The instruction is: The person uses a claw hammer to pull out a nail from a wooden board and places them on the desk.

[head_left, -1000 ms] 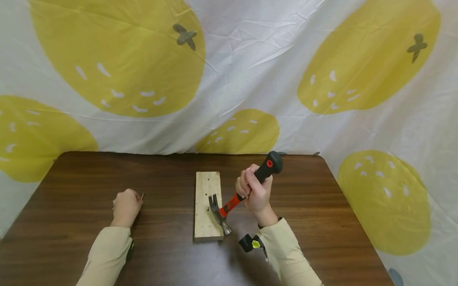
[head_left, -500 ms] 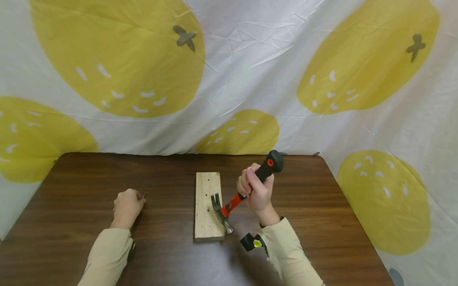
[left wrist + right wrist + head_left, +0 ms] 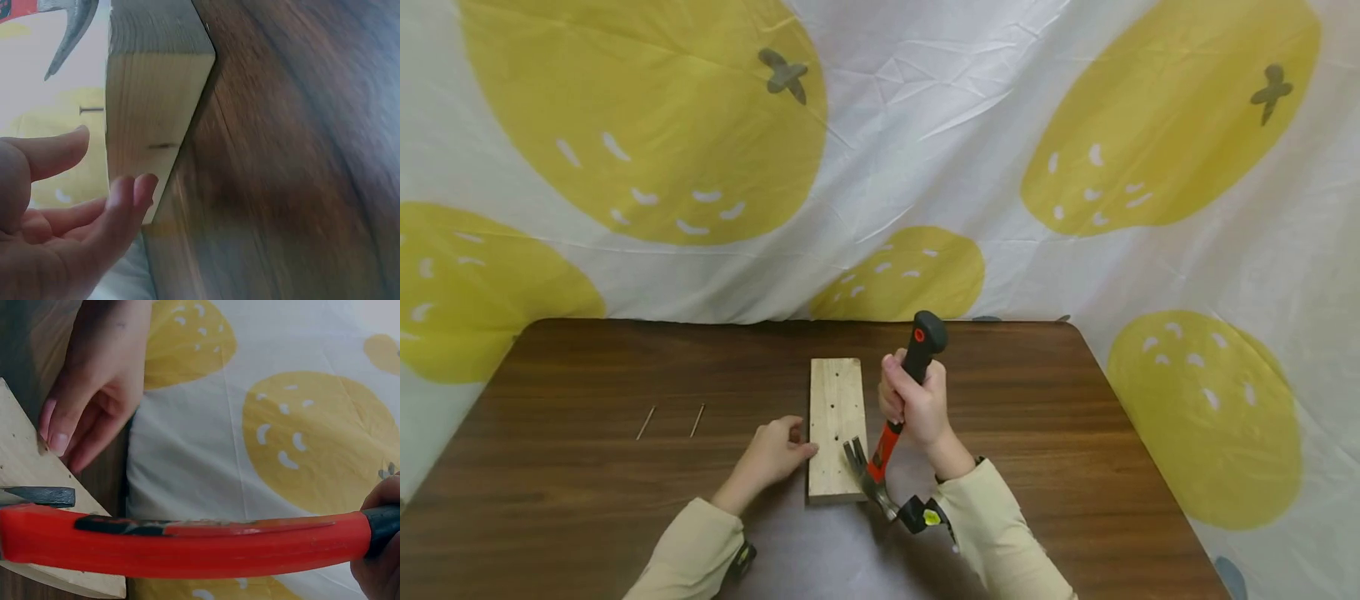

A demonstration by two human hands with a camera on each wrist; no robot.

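My right hand [image 3: 917,404] grips the black handle of a claw hammer [image 3: 880,454] with a red shaft. Its steel head hangs by the lower right edge of a pale wooden block [image 3: 835,475], claw toward the block. Several small dark marks dot the block's top. In the left wrist view a nail [image 3: 92,110] stands up from that top. My left hand [image 3: 772,454] is at the block's left side, thumb close to its edge and fingers loosely bent with nothing between them. Whether the fingertips touch the wood, I cannot tell.
Two loose nails, a left one [image 3: 646,422] and a right one [image 3: 697,420], lie apart on the brown wooden table [image 3: 572,500]. Behind its far edge hangs a white cloth [image 3: 917,108] printed with yellow fruit.
My left hand has left the two nails, now uncovered on the table, and come right to the block. The hammer has shifted a little left and toward me, its handle more upright.
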